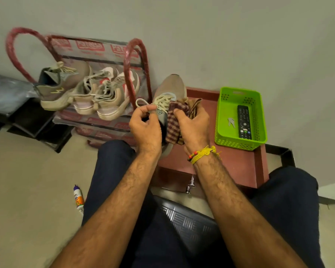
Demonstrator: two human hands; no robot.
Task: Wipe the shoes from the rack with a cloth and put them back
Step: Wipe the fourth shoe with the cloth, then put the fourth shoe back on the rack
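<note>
Mid-wipe on one shoe right now. The tan mesh sneaker with cream laces [167, 89] sits on the low red-brown table [238, 165], just beside the red metal shoe rack [135, 55]. Left hand [145, 128] has its grip pinched on a lace loop; right hand [193, 126] is closed around the checked maroon cloth [174, 120], pressed to the sneaker's side. Next I'd guess: work around the sole, then rack it by the three shoes waiting there [89, 89].

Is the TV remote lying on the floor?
No, the remote lies inside the green basket, which sits on the red table.
</note>
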